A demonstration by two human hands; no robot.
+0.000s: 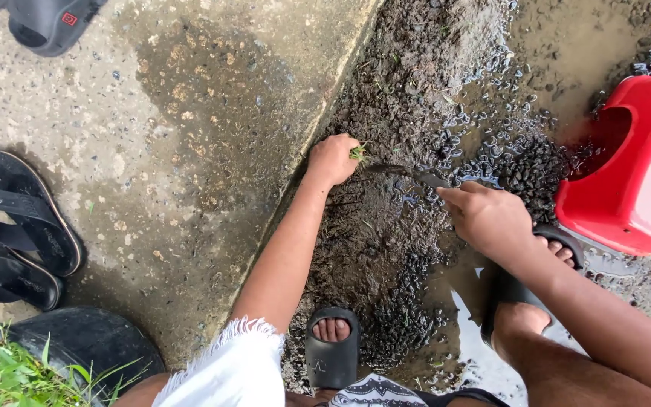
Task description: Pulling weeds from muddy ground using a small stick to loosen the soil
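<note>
Your left hand pinches a small green weed at the concrete edge, holding it taut, while your right hand is closed around a knife angled toward its roots in the wet soil.

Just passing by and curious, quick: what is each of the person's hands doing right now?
Left hand: closed on a small green tuft of grass in the wet dark soil.
Right hand: closed around the handle of a dark metal blade.
</note>
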